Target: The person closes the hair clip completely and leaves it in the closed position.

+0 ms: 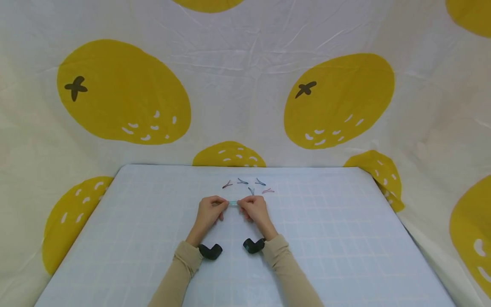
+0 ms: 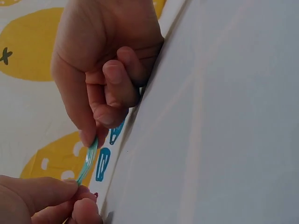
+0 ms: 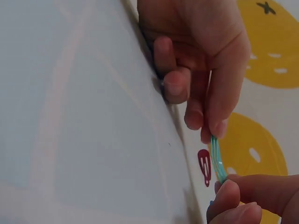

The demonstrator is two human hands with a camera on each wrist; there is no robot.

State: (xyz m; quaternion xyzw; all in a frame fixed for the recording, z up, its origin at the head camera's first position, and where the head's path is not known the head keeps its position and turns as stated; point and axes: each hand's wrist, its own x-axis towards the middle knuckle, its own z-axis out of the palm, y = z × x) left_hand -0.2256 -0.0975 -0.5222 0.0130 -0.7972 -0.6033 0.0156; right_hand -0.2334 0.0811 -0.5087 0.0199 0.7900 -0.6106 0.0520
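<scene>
A teal snap hair clip (image 1: 233,203) is stretched between both hands, just above the table. One end is pinched between thumb and forefinger of my left hand (image 1: 209,212). At the other end my right hand (image 1: 256,211) pinches it the same way. The left wrist view shows the clip (image 2: 87,162) slightly bowed, its ends hidden under the fingertips. In the right wrist view the clip (image 3: 217,158) shows its narrow edge, with thin parallel strips. The other fingers of both hands are curled in under the palms.
Just beyond the hands lie several more snap clips: a dark red clip (image 1: 227,184), a pink clip (image 1: 268,190) and blue ones, among them a blue clip (image 1: 260,182). A pale checked cloth covers the table (image 1: 337,238). Behind it hangs a fruit-patterned curtain (image 1: 238,98).
</scene>
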